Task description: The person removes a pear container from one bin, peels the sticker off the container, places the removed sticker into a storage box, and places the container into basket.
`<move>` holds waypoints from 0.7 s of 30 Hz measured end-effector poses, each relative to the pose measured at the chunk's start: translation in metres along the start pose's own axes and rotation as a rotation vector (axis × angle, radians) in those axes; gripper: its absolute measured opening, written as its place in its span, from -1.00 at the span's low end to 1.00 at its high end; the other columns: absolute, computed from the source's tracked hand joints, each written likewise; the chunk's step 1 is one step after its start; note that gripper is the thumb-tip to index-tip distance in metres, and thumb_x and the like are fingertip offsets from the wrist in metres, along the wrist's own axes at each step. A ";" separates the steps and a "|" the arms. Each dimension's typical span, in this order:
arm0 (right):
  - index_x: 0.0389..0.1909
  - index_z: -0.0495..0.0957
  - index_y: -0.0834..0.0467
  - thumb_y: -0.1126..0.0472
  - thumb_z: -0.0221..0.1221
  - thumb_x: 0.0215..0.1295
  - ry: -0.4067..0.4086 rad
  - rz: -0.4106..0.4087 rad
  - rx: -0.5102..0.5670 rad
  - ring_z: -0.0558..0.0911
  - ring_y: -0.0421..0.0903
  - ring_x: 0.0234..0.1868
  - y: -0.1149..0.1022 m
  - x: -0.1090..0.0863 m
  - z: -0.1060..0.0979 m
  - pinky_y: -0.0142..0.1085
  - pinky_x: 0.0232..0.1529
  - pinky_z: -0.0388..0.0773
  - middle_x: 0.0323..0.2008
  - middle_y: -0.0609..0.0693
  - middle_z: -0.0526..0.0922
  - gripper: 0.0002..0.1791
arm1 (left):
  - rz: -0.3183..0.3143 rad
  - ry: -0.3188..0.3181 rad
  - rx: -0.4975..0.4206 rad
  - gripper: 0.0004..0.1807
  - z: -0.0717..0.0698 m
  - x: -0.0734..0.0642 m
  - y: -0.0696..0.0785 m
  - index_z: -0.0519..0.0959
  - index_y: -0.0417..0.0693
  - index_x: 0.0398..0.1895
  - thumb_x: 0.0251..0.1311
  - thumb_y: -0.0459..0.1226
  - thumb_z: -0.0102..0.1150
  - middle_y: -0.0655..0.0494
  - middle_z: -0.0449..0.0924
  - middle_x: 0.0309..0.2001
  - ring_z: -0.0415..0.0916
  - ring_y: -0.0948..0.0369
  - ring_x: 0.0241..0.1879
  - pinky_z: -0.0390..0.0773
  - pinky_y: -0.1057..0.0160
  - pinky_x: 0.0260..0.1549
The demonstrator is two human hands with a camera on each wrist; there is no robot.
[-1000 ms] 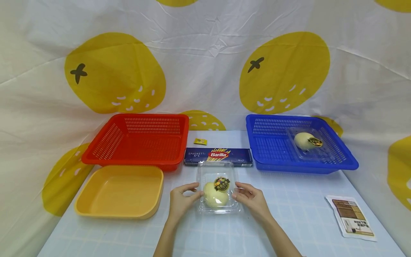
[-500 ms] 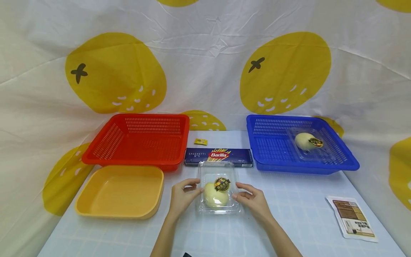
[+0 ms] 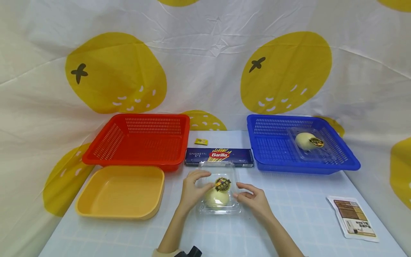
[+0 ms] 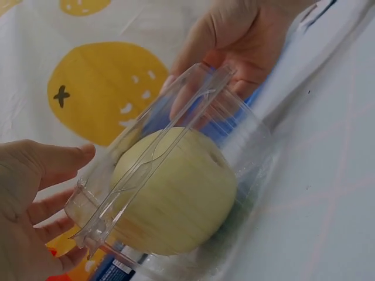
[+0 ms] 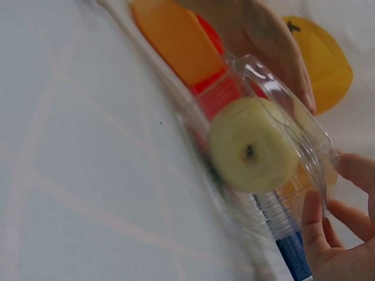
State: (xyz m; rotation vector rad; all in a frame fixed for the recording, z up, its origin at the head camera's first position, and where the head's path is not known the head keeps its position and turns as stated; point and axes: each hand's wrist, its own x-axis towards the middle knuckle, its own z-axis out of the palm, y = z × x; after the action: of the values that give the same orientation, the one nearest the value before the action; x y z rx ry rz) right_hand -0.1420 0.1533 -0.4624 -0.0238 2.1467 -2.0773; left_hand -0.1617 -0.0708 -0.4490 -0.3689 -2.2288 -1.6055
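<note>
A clear plastic clamshell box (image 3: 219, 171) with a round pale yellow fruit (image 4: 173, 187) inside sits in front of me on the table, its lid down. A round dark sticker (image 3: 223, 184) is on the lid. My left hand (image 3: 193, 189) is over the box's left side, thumb and fingers spread apart above the lid. On the right edge, my right hand (image 3: 255, 201) holds the rim between thumb and fingers. The right wrist view shows the right-hand fingers (image 5: 354, 170) at the rim.
Behind the box lies a blue spaghetti box (image 3: 199, 157), with a small yellow packet (image 3: 201, 141) beyond. At left stand a red basket (image 3: 178, 166) and a yellow tray (image 3: 120, 216). A blue basket (image 3: 269, 166) with another boxed fruit (image 3: 303, 141) and a white-brown pouch (image 3: 353, 218) are right.
My left hand has let go of the box's left edge and moved right and up over the lid. My right hand and the box have stayed in place.
</note>
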 end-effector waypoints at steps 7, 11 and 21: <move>0.12 0.42 0.43 0.43 0.30 0.03 0.000 0.007 0.013 0.65 -0.20 -0.36 0.000 0.001 0.000 -0.40 -0.24 0.56 -0.33 0.21 0.68 -0.43 | -0.006 -0.173 0.068 -0.40 0.007 0.007 -0.002 0.59 -0.24 -0.01 -0.24 -0.28 0.51 -0.03 0.61 -0.04 0.42 0.01 0.06 0.29 -0.10 0.10; 0.13 0.41 0.43 0.42 0.29 0.04 -0.009 0.001 0.023 0.65 -0.20 -0.36 0.000 0.001 0.001 -0.40 -0.25 0.56 -0.33 0.19 0.69 -0.43 | -0.004 -0.222 0.175 -0.30 0.010 0.008 -0.003 0.55 -0.22 0.06 -0.28 -0.21 0.52 -0.06 0.55 0.06 0.34 0.00 0.13 0.18 -0.09 0.05; 0.13 0.41 0.44 0.42 0.31 0.02 0.005 0.010 0.036 0.65 -0.20 -0.36 0.001 0.000 0.001 -0.40 -0.27 0.56 -0.31 0.20 0.68 -0.42 | 0.007 -0.270 0.260 -0.24 0.014 0.008 -0.005 0.52 -0.33 0.08 -0.24 -0.10 0.50 -0.07 0.44 0.11 0.24 -0.04 0.18 0.17 -0.14 0.05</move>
State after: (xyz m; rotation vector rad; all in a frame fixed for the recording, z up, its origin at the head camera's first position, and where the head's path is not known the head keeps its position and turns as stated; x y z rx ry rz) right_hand -0.1413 0.1522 -0.4637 -0.0034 2.1067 -2.1121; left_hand -0.1725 -0.0595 -0.4535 -0.5454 -2.5949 -1.3028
